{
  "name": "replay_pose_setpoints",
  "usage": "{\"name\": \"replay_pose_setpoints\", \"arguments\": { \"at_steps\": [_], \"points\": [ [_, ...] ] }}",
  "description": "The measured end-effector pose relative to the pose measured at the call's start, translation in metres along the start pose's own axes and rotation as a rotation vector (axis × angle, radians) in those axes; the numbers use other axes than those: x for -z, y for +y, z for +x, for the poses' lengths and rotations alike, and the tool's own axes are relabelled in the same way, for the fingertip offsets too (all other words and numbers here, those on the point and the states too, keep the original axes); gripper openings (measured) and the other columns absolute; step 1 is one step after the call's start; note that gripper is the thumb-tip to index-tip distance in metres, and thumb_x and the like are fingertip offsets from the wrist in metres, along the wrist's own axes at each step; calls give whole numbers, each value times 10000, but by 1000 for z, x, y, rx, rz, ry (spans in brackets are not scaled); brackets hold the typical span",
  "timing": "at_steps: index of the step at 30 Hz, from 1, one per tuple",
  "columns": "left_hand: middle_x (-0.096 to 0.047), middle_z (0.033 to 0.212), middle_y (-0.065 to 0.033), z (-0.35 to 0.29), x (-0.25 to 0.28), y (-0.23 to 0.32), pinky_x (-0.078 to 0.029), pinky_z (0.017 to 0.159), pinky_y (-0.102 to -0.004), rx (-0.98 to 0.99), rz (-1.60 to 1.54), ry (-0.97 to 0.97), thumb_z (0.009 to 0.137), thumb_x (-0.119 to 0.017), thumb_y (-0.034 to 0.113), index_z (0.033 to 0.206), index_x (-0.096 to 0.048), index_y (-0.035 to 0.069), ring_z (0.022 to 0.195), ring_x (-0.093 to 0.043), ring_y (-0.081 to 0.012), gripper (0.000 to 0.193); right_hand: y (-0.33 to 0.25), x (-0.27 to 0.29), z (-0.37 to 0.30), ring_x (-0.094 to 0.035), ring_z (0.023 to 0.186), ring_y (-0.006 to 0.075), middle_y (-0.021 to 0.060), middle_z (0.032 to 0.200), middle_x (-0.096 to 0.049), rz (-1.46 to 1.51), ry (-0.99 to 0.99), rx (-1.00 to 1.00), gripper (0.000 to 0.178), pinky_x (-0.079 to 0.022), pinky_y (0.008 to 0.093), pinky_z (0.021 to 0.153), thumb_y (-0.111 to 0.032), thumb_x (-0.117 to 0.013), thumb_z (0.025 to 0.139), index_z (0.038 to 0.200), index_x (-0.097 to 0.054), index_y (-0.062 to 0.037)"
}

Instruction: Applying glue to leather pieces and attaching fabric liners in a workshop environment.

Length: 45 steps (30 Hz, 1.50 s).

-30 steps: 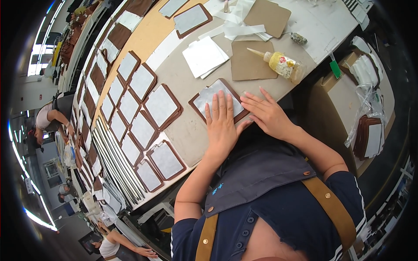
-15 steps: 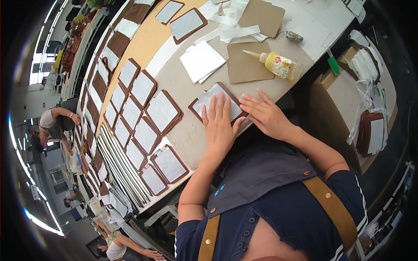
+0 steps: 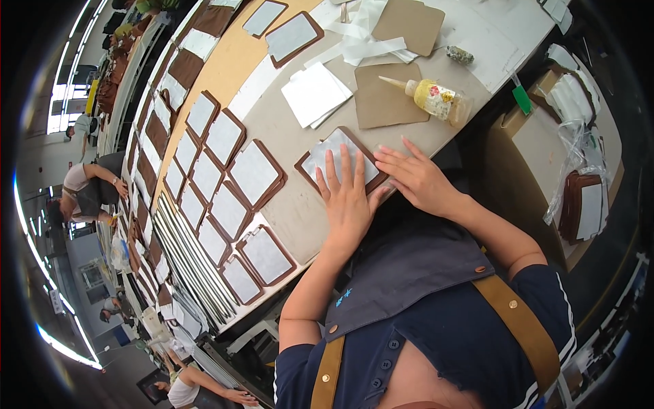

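Observation:
A brown-edged panel with a pale grey backing (image 3: 335,141) lies flat near the table's front edge. Spread over its lower part is my left hand (image 3: 349,204), palm down, with the fingers reaching onto the grey face. My right hand (image 3: 424,183) has its fingers stretched out along the panel's right border, and the fingertips touch that side. Neither hand is closed round anything. My left hand hides part of the panel. Beyond it are a stack of white sheets (image 3: 317,95) and a brown card (image 3: 390,102), with a yellowish glue bottle (image 3: 439,102) lying partly on the card.
Several similar panels (image 3: 255,174) lie in overlapping rows at the left, beside long thin strips (image 3: 187,255). White ribbon-like strips (image 3: 371,48) and another brown card (image 3: 412,27) are at the back. At the right, a carton (image 3: 531,146) holds plastic-wrapped pieces. Other people work far left.
My left hand has slid slightly to the right on the panel, its fingers a little more spread. My right hand has barely moved. People in the background have shifted.

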<state>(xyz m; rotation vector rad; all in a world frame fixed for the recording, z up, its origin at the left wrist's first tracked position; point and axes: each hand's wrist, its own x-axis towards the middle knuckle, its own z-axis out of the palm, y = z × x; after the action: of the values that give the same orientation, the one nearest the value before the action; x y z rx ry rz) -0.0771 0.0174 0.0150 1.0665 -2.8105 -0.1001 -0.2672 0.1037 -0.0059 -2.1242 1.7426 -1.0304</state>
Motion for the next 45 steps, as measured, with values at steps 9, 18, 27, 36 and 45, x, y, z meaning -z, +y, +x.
{"name": "replay_pose_setpoints", "arguments": {
  "at_steps": [9,18,27,36,45],
  "points": [
    [-187,1717,-258,-7,-8,18,-24,1292,-558,3,4,-88,919,-618,661,1601,-287,-86,1626,-73,-383,1065,-1,15,-4,-549,1414,287,124,1450,-629,56,86,-55,429,-290,537,1261,-15,-664,951,1377,-626,-42],
    [-201,1707,-276,-4,-7,23,-25,1294,-553,12,25,-78,901,-648,646,1594,-295,-97,1622,-90,-393,1075,-3,11,-5,-555,1409,290,125,1430,-643,57,57,-27,419,-303,540,1258,-11,-663,936,1355,-649,-29],
    [-236,1688,-296,-3,-13,28,-37,1299,-547,28,59,-49,888,-665,635,1570,-323,-119,1620,-111,-388,1072,2,6,-6,-568,1387,298,145,1371,-673,45,34,21,441,-335,528,1253,-24,-709,827,1265,-687,22],
    [-241,1681,-309,0,-15,35,-47,1299,-548,45,77,-43,889,-681,602,1551,-340,-139,1620,-114,-393,1050,3,5,-6,-589,1363,305,155,1342,-689,20,40,34,407,-347,535,1246,-14,-696,831,1235,-702,33],
    [-185,1720,-260,-2,-11,31,-21,1283,-579,27,-117,-72,932,-696,514,1624,-264,-54,1618,-68,-426,994,6,9,-8,-597,1357,322,160,1389,-665,278,108,-105,404,-383,518,1220,69,-601,928,1320,-670,0]
  ]
}}
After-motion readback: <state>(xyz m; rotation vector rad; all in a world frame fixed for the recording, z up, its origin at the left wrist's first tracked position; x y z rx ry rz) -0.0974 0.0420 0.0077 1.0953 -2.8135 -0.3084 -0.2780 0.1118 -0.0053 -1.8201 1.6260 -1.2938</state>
